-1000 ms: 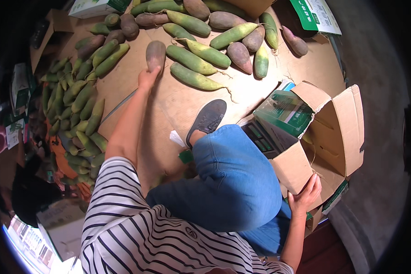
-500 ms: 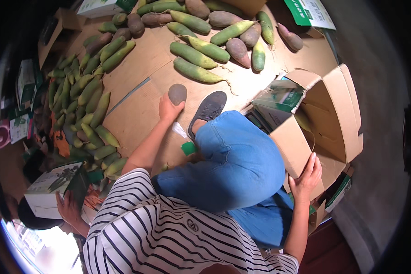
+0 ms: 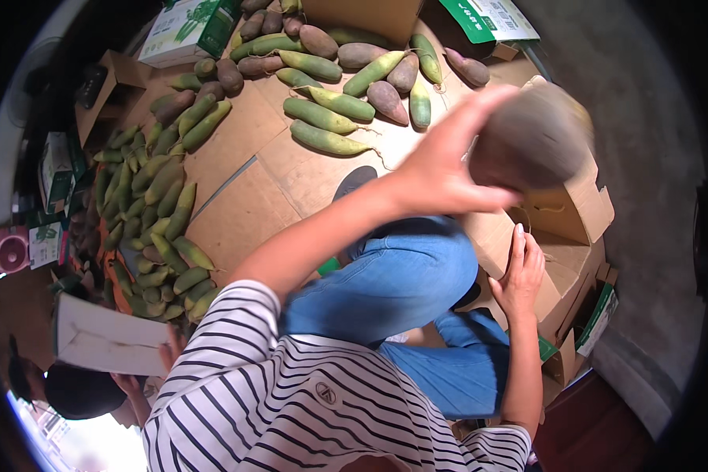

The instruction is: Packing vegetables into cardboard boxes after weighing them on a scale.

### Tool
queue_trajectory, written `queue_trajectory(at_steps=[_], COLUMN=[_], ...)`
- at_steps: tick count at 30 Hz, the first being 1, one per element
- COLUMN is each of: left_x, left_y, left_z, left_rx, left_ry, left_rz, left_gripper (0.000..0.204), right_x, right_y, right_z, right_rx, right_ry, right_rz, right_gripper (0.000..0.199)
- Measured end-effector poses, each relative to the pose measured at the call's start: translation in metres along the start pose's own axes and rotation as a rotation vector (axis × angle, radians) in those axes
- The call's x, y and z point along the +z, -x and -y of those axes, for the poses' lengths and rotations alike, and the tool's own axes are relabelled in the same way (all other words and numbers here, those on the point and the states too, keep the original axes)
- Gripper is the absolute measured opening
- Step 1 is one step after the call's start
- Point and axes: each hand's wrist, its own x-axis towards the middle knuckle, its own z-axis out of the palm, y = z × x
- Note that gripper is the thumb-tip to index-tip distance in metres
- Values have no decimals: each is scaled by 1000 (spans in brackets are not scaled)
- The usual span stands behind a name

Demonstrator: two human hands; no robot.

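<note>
My left hand [image 3: 440,169] grips a rounded brownish-purple root vegetable [image 3: 531,138], held up close to the camera and above an open cardboard box [image 3: 582,212] on my right. My right hand [image 3: 518,275] rests flat against a flap of that box, fingers together, holding nothing. My bent knee in blue jeans [image 3: 401,271] lies between my arms, and a grey shoe [image 3: 354,181] shows beyond it.
Long green and purple root vegetables lie in a row [image 3: 330,118] at the top and in a dense pile [image 3: 157,204] on the left, on flattened cardboard [image 3: 244,197]. Green-and-white cartons [image 3: 189,31] stand at the back. Another person at lower left holds a white carton [image 3: 106,342].
My left hand picked a purple root off the cardboard at the far side and carried it back and to the right, up over the open box. My right hand stayed on the box flap.
</note>
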Motion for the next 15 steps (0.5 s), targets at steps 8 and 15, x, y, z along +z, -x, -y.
queue_trajectory(at_steps=[8, 15], left_x=[75, 146], left_y=[-30, 8], left_z=[11, -109], left_rx=[-32, 193], left_ry=[-552, -739], left_rz=[505, 259], left_gripper=[62, 23], right_x=[5, -19], right_y=[4, -2], right_z=[-2, 15], right_rx=[-3, 40], right_ry=[-3, 67], right_rz=[27, 138], right_gripper=[102, 106])
